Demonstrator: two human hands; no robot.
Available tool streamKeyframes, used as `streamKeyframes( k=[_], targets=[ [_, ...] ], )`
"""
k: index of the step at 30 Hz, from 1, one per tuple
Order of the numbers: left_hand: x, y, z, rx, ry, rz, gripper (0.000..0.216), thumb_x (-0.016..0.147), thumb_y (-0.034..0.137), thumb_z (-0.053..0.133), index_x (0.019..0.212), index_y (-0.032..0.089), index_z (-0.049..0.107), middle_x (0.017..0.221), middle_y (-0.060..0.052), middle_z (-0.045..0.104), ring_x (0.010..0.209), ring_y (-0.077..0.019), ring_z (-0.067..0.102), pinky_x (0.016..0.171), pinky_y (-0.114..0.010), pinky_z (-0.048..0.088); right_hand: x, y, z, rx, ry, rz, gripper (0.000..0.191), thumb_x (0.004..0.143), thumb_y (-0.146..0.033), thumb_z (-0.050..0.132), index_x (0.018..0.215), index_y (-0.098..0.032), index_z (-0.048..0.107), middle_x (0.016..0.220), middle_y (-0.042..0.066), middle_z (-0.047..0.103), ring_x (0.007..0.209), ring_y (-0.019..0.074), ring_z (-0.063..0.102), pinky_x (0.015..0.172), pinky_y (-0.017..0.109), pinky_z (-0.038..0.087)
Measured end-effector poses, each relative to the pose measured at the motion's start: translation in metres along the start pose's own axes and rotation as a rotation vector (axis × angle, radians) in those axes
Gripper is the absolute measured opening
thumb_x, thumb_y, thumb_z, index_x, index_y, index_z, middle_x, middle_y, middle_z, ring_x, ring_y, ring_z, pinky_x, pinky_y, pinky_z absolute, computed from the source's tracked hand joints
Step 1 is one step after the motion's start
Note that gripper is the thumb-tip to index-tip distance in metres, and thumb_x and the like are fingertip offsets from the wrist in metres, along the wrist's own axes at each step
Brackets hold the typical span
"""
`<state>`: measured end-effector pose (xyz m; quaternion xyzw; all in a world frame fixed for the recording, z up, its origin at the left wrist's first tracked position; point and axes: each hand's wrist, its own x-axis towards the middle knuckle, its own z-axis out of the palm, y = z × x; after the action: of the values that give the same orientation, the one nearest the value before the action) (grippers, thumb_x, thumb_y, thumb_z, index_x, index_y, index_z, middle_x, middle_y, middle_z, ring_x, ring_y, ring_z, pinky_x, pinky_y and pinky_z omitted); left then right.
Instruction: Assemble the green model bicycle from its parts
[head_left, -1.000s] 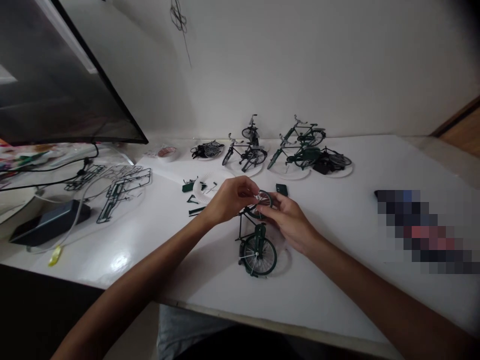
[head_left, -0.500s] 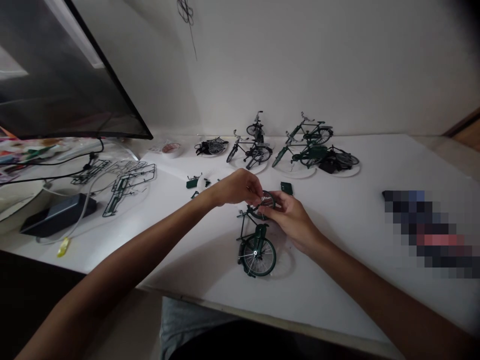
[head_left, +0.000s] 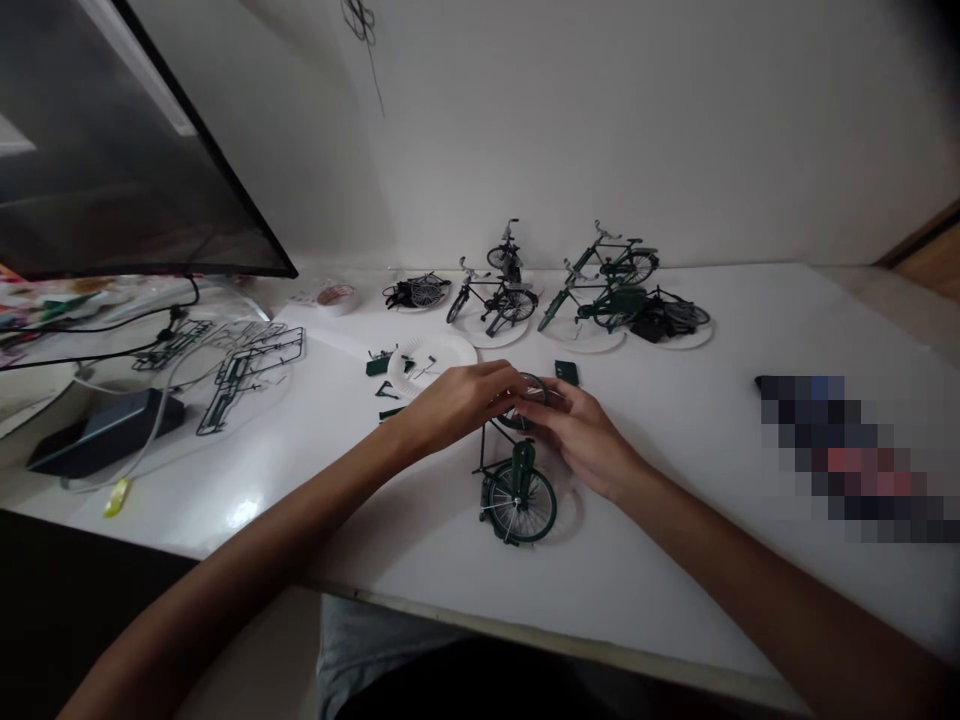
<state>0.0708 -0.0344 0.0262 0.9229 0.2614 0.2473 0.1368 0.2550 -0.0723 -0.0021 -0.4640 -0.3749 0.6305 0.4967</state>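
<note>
A curved monitor (head_left: 127, 130) is stood at the far left, its dark screen angled above a white desk (head_left: 247, 520), and a black cable (head_left: 112, 325) is run along the desk beneath it. A dark rectangular box (head_left: 105, 432) is laid near the desk's front edge, with a small yellow tag (head_left: 115, 497) just below it. Clear plastic sprue frames (head_left: 251, 375) are spread just to the right. A paper plate (head_left: 450, 350) is set further along, with small dark green parts (head_left: 379, 365) lying beside it.

A dark green model bicycle (head_left: 521, 490) is held near the centre, its lower wheel at the desk and its upper wheel raised. That upper wheel is gripped by the left hand (head_left: 457, 405), its fingers curled closely over the rim, and by the right hand (head_left: 581, 440), its fingers pinched against the wheel from the other side. Further model bicycles (head_left: 611, 305) are set on plates along the back, against a white wall (head_left: 600, 120). A pixelated object (head_left: 847, 450) is lying at the far right.
</note>
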Motion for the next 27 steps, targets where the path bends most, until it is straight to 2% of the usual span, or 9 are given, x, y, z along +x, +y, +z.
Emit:
streamKeyframes(
  k=[6, 9, 12, 15, 17, 19, 23, 27],
  targets=[
    [-0.0023, -0.0027, 0.0034, 0.079, -0.005, 0.049, 0.022, 0.101, 0.023, 0.048, 0.115, 0.015, 0.063, 0.105, -0.010, 0.066, 0.091, -0.0162, 0.065, 0.078, -0.029, 0.054, -0.0010, -0.0019, 0.0011, 0.012, -0.010, 0.012, 0.033, 0.067, -0.024, 0.083, 0.095, -0.022, 0.066, 0.095, 0.003, 0.069, 0.086, 0.0185, 0.067, 0.073, 0.031, 0.056],
    [-0.0022, -0.0044, 0.0047, 0.126, -0.006, 0.094, 0.024, 0.102, 0.023, 0.045, 0.108, 0.013, 0.066, 0.107, -0.012, 0.066, 0.096, -0.0174, 0.065, 0.082, -0.031, 0.054, -0.0009, -0.0029, 0.0012, 0.010, -0.014, 0.013, 0.031, 0.067, -0.023, 0.082, 0.094, -0.022, 0.067, 0.095, 0.003, 0.069, 0.086, 0.0178, 0.066, 0.073, 0.031, 0.056],
    [-0.0026, -0.0064, 0.0049, 0.158, 0.031, 0.122, 0.025, 0.102, 0.024, 0.046, 0.101, 0.012, 0.068, 0.103, -0.012, 0.068, 0.092, -0.0178, 0.064, 0.081, -0.033, 0.053, -0.0002, -0.0021, 0.0001, 0.007, -0.018, 0.012, 0.033, 0.067, -0.022, 0.082, 0.096, -0.021, 0.067, 0.095, 0.003, 0.069, 0.085, 0.0173, 0.065, 0.070, 0.029, 0.055],
    [-0.0041, -0.0071, 0.0047, 0.138, 0.079, 0.125, 0.023, 0.102, 0.023, 0.047, 0.101, 0.013, 0.067, 0.102, -0.011, 0.070, 0.091, -0.0179, 0.063, 0.082, -0.034, 0.051, 0.0001, -0.0011, -0.0009, 0.000, -0.026, 0.014, 0.034, 0.068, -0.022, 0.082, 0.099, -0.021, 0.066, 0.096, 0.003, 0.069, 0.086, 0.0178, 0.066, 0.069, 0.029, 0.056],
    [-0.0054, -0.0062, 0.0047, 0.047, 0.123, 0.064, 0.019, 0.100, 0.022, 0.050, 0.102, 0.014, 0.067, 0.101, -0.010, 0.070, 0.090, -0.0168, 0.063, 0.081, -0.033, 0.051, -0.0003, -0.0011, -0.0010, -0.010, -0.030, 0.016, 0.034, 0.069, -0.023, 0.082, 0.100, -0.022, 0.066, 0.099, 0.004, 0.070, 0.088, 0.0189, 0.066, 0.070, 0.031, 0.057],
    [-0.0065, -0.0047, 0.0047, -0.104, 0.158, -0.056, 0.014, 0.096, 0.020, 0.055, 0.100, 0.015, 0.068, 0.098, -0.007, 0.071, 0.086, -0.0146, 0.064, 0.077, -0.029, 0.051, -0.0008, -0.0016, -0.0007, -0.023, -0.031, 0.017, 0.033, 0.071, -0.023, 0.081, 0.100, -0.022, 0.066, 0.101, 0.005, 0.070, 0.089, 0.0201, 0.067, 0.073, 0.033, 0.058],
    [-0.0067, -0.0031, 0.0054, -0.379, 0.148, -0.308, 0.010, 0.089, 0.019, 0.063, 0.092, 0.016, 0.072, 0.092, -0.004, 0.074, 0.084, -0.0133, 0.066, 0.073, -0.024, 0.051, -0.0011, -0.0022, -0.0002, -0.069, -0.033, 0.013, 0.033, 0.072, -0.023, 0.080, 0.102, -0.021, 0.066, 0.104, 0.006, 0.070, 0.091, 0.0201, 0.068, 0.080, 0.035, 0.058],
    [-0.0054, -0.0043, 0.0070, -0.539, 0.173, -0.423, 0.007, 0.083, 0.019, 0.069, 0.084, 0.013, 0.071, 0.084, -0.005, 0.073, 0.077, -0.0136, 0.066, 0.069, -0.024, 0.052, 0.0008, 0.0015, -0.0020, -0.128, -0.027, -0.016, 0.041, 0.072, -0.023, 0.080, 0.109, -0.020, 0.063, 0.107, 0.006, 0.070, 0.094, 0.0198, 0.068, 0.086, 0.036, 0.056]
  ],
)
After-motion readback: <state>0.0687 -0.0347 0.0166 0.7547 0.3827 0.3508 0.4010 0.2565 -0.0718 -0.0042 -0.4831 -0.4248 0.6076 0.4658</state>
